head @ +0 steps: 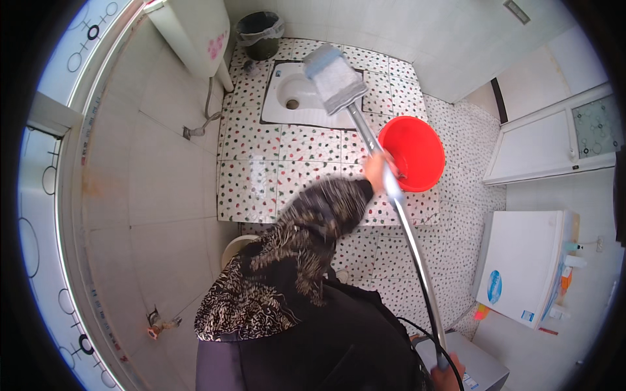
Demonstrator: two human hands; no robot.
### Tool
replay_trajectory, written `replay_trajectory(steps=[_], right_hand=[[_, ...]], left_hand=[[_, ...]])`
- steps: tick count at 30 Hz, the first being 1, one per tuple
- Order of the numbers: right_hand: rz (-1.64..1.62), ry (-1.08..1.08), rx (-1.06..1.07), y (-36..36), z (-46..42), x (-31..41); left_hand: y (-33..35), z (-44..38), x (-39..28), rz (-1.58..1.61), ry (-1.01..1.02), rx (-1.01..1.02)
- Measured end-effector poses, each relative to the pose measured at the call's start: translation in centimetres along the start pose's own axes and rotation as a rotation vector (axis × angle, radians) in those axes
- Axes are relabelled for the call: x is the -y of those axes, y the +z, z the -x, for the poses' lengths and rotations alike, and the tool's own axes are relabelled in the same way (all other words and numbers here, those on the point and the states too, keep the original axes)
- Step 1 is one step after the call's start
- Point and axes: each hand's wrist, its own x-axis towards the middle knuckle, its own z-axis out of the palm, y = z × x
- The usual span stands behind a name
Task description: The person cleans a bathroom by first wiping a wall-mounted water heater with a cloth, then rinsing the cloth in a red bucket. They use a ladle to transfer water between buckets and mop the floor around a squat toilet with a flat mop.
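My left hand (377,171), blurred, grips the upper shaft of a flat mop (418,251) just below its head. My right hand (449,374), at the bottom right, is closed around the lower end of the metal pole. The mop head (337,80), with a grey and blue pad, is raised in front of a white squat toilet (293,93) and covers part of its right side. A red plastic bucket (423,151) stands on the tiled floor right beside my left hand; the mop shaft passes over its left edge.
A lined waste bin (259,36) stands behind the toilet, near a wall-mounted cistern (195,29). The raised tiled platform (249,188) ends in a step. At right are a white appliance (521,259) and a white door (533,146); a grey box-like object (481,359) is by my right hand. Pipes protrude at left.
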Motion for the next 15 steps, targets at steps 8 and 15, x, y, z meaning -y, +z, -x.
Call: replay_trajectory(steps=[8,15], right_hand=[[-0.245,0.235,0.003,1.0,-10.1,6.9],[-0.394,0.547,0.22,-8.0,5.0,2.0]], left_hand=[[0.5,1.5,3.8,0.001,-0.112,-0.019],[-3.4,-8.0,-7.8,0.021,-0.182,-0.119]])
